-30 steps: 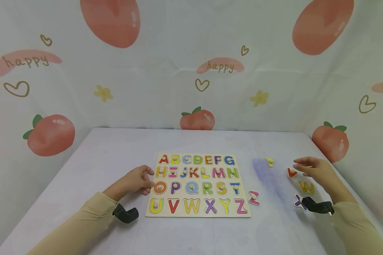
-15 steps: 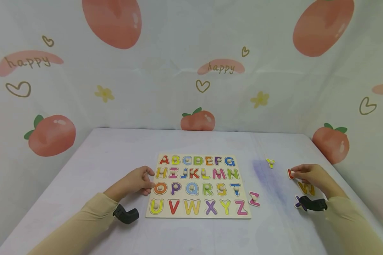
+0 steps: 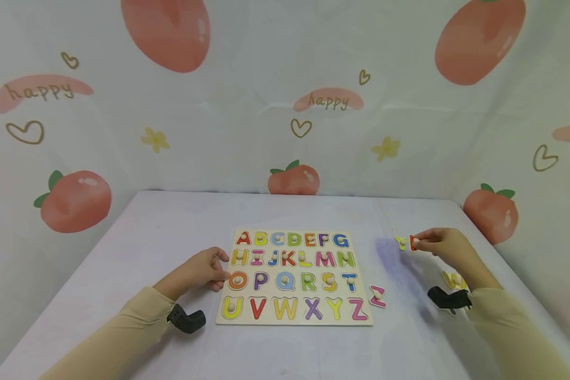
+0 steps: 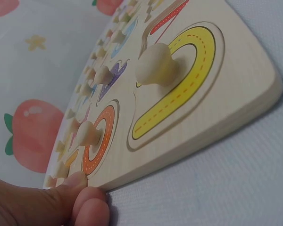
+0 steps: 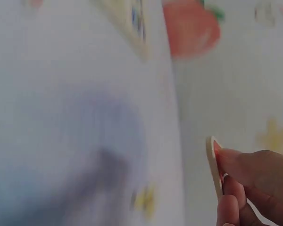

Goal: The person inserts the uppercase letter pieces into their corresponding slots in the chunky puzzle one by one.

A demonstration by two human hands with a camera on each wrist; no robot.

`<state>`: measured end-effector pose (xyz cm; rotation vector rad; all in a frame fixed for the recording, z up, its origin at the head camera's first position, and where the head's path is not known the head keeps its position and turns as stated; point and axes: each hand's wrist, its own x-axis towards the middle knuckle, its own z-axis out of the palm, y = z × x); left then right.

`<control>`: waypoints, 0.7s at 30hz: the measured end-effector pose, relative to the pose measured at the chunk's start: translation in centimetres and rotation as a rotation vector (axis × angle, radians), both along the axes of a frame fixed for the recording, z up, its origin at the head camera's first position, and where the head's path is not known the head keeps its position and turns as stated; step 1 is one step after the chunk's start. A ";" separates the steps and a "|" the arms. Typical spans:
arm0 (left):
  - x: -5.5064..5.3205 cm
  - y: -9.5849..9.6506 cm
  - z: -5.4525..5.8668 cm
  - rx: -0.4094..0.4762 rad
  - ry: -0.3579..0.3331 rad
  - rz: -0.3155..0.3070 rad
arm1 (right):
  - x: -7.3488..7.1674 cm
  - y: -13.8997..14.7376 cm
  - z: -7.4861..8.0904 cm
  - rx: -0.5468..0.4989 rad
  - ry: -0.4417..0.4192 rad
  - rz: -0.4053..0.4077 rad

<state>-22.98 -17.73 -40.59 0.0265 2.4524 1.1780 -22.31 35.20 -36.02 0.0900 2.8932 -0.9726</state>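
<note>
My right hand (image 3: 444,245) pinches the red letter V piece (image 3: 412,243) between thumb and fingers, lifted above the table; the right wrist view shows the piece's pale wooden edge (image 5: 212,162). Just left of it lies a yellow Y piece (image 3: 401,242). On the left, my left hand (image 3: 204,268) grips the left edge of the wooden alphabet puzzle board (image 3: 294,321), thumb (image 4: 75,180) on top beside the orange O and fingers at the side. Knobbed letters fill the board from A through U. V, W, X, Y and Z show as knobless printed recesses in the bottom row.
A pink Z piece (image 3: 377,296) lies beside the board's right edge. A yellow W piece (image 3: 454,280) lies under my right forearm, with another piece mostly hidden by the black wrist camera (image 3: 448,298). The white table (image 3: 285,353) meets a printed cloth backdrop (image 3: 228,142).
My right hand has taken hold of the red V piece, lifted it and carried it left and away from me, close to the Y piece. My left hand has stayed at the board.
</note>
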 end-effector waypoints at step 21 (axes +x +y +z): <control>0.0 -0.1 0.0 -0.001 0.002 -0.007 | 3.9 -27.3 -2.2 -0.242 0.001 0.518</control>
